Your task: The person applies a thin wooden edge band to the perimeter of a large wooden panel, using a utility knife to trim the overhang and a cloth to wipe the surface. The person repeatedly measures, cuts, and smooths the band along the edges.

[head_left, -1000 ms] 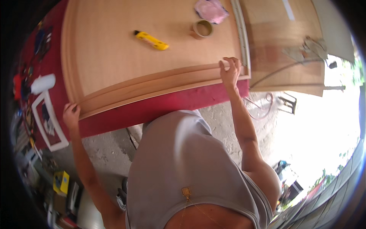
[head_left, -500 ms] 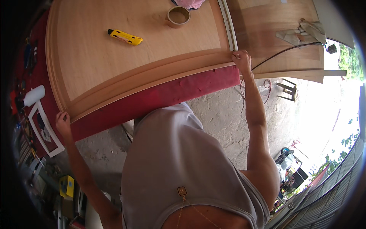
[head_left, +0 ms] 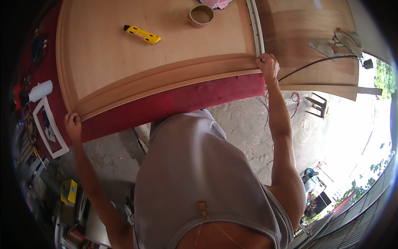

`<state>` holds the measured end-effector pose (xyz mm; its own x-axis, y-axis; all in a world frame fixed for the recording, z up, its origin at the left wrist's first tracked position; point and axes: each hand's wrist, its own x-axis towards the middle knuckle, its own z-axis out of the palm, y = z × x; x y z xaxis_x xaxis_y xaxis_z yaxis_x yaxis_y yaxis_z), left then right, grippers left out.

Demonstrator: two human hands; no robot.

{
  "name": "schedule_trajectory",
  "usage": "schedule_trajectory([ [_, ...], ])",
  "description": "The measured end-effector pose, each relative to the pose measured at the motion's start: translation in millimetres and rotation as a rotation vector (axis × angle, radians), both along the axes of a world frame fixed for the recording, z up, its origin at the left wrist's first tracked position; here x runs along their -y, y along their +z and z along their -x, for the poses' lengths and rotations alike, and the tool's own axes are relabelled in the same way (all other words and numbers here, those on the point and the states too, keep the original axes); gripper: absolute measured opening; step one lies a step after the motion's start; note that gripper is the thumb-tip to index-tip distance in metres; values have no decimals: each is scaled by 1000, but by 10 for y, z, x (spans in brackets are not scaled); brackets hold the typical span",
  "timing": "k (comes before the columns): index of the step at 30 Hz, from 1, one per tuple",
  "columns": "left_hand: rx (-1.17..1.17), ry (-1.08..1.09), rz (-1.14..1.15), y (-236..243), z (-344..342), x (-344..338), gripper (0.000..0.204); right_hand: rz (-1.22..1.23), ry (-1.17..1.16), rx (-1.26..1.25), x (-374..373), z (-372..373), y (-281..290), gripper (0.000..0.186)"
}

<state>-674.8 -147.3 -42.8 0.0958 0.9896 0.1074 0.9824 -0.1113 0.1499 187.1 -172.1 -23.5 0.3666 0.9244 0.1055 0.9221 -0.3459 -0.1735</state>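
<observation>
A large wooden panel (head_left: pixel 166 45) with raised border strips lies on a table covered in dark red cloth (head_left: pixel 174 99). My left hand (head_left: pixel 73 128) is closed at the panel's near left corner, thumb and fingers curled together. At the near right corner, my right hand (head_left: pixel 268 66) is closed on the edge, beside a pale rail (head_left: pixel 256 31) that runs along the panel's right side. What lies under the fingers of both hands is partly hidden. On the panel rest a yellow utility knife (head_left: pixel 142 34) and a roll of brown tape (head_left: pixel 201 15).
A second wooden sheet (head_left: pixel 302 37) stands to the right, with grey-beige cloth gloves (head_left: pixel 346 41) on it. A black hose (head_left: pixel 315 62) curves across it. On the left are a white bottle (head_left: pixel 40 91) and a white frame (head_left: pixel 49 128). A small stool (head_left: pixel 317 104) stands on the concrete floor.
The whole view has shifted slightly, so the panel and tools appear farther right. Both hands stay at the panel's near corners, the left one's fingers turned a little.
</observation>
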Motion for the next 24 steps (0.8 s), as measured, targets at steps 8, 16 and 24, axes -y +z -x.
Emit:
schedule_trajectory([
  [8,-101,-17,-49,122,-565,20,11,-56,-2,-11,203,70,-84,15],
  [16,51,-12,-89,77,-1752,96,8,-77,127,108,401,139,-162,10],
  [24,93,-70,-136,33,-3075,144,9,-34,162,1,339,361,-161,13],
])
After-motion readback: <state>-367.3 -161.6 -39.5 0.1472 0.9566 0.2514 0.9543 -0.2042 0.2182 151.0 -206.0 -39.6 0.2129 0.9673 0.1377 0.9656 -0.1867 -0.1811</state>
